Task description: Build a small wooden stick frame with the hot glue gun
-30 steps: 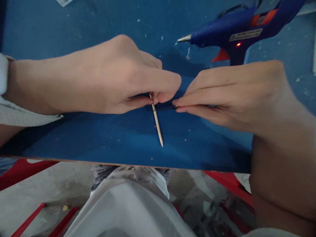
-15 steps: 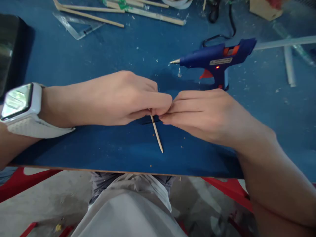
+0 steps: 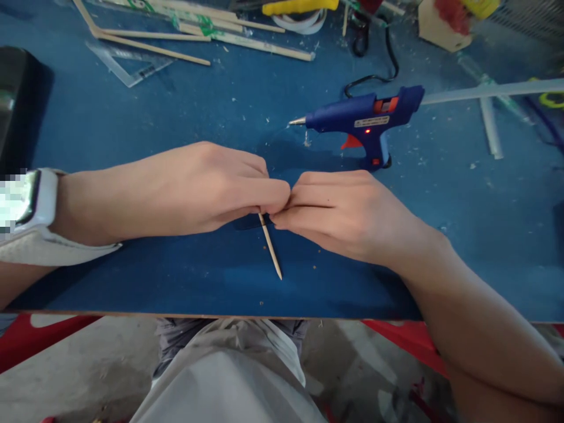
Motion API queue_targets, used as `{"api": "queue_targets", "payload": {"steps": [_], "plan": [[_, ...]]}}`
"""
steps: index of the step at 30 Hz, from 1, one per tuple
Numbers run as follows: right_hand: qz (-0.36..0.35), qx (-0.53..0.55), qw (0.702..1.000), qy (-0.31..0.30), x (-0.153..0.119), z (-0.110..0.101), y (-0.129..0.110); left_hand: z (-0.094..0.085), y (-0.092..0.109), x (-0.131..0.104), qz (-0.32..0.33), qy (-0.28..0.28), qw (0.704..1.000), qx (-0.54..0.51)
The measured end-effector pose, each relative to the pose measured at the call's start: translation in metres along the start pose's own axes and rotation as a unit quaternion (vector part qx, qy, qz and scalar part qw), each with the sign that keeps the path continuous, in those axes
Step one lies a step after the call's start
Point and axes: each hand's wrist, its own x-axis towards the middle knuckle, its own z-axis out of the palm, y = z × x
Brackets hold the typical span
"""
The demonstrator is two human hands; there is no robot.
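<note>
My left hand [image 3: 215,188] is closed, its thumb and fingers pinched around a thin wooden skewer [image 3: 272,249]. The pointed end of the skewer sticks out below toward the table's front edge; its other end is hidden under the fingers. My right hand [image 3: 339,208] is closed too, with fingertips pressed together against the left fingertips. Whatever lies between the right fingers is covered from view. Just beyond the hands lies a blue hot glue gun [image 3: 365,114] with a red light on and its metal nozzle pointing left.
On the blue table [image 3: 198,282], wooden sticks [image 3: 154,36] and a clear set square [image 3: 123,64] lie at the back left. A black object [image 3: 17,106] stands at the left. Glue sticks [image 3: 491,129] are at the right, near a black cable [image 3: 392,53].
The camera view has shifted, so the table things appear lower and more to the left. My hands stay together around the skewer with little visible change.
</note>
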Motion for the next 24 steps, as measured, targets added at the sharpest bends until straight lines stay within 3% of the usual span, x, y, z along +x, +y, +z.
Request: {"api": "queue_targets", "payload": {"steps": [6, 11, 16, 21, 24], "plan": [[0.027, 0.035, 0.998, -0.043, -0.007, -0.015, 0.011, -0.001, -0.002, 0.001, -0.016, -0.016, 0.999, -0.025], [0.045, 0.052, 0.996, -0.049, -0.004, -0.011, 0.009, -0.002, -0.002, 0.001, -0.023, -0.033, 0.999, -0.014], [0.066, 0.052, 0.996, -0.040, -0.002, -0.004, 0.005, 0.001, -0.003, 0.000, -0.003, -0.011, 1.000, -0.011], [0.035, 0.020, 0.999, -0.013, -0.006, -0.001, 0.009, 0.003, -0.003, -0.004, -0.016, 0.042, 0.998, -0.040], [0.023, 0.013, 1.000, -0.001, -0.007, -0.001, 0.009, 0.001, -0.002, -0.004, -0.030, 0.025, 0.998, -0.055]]}}
